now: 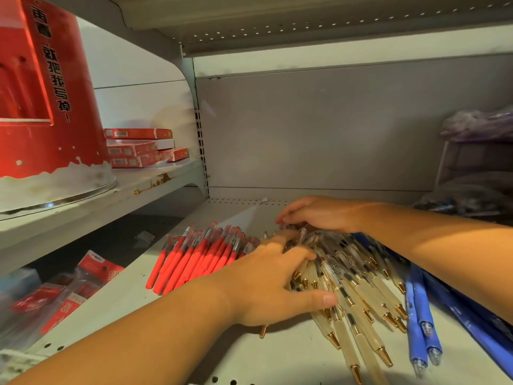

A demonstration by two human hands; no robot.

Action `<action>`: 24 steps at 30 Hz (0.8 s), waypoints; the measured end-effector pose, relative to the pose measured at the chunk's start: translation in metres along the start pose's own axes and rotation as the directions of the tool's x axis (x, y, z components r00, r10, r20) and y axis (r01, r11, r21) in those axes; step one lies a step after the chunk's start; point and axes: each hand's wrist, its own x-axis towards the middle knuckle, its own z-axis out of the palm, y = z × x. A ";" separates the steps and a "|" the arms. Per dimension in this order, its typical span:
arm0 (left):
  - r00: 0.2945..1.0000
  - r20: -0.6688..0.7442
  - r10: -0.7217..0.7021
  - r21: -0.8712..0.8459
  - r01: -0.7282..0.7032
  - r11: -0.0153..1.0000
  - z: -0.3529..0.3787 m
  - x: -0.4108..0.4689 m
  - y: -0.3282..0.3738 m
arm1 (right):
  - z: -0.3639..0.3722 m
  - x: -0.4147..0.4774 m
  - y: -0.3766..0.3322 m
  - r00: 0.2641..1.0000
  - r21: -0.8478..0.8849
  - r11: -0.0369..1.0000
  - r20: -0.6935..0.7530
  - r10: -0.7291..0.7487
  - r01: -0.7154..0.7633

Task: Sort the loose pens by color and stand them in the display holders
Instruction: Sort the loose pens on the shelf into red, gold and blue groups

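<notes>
Three heaps of loose pens lie on the grey shelf (194,343). Red pens (194,257) are on the left, cream pens with gold tips (358,295) in the middle, blue pens (422,318) on the right. My left hand (269,284) rests flat on the near left side of the cream heap, fingers spread and fairly straight. My right hand (316,215) lies over the far end of the same heap, fingers bent down onto the pen ends. Its fingertips are partly hidden, so a grip cannot be made out. No display holder shows on this shelf.
A big red display stand (41,101) sits on the upper left shelf beside stacked red boxes (138,147). Packaged goods (69,290) lie on the lower left shelf. At the far right stand a dim rack and a bag (477,126). The shelf's back wall is close.
</notes>
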 end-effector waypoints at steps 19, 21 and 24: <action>0.990 0.075 0.120 0.243 -0.135 0.961 -0.001 -0.021 -0.028 | 0.028 -0.010 0.006 0.994 -0.208 0.976 -0.104 0.045 -0.066; 0.989 0.071 0.127 0.254 -0.141 0.957 0.000 -0.016 -0.029 | 0.028 -0.012 0.006 0.993 -0.162 0.985 -0.113 0.034 -0.052; 0.991 0.043 0.126 0.230 -0.132 0.964 -0.001 -0.012 -0.030 | 0.028 -0.016 0.005 0.990 -0.088 0.996 -0.142 0.020 -0.032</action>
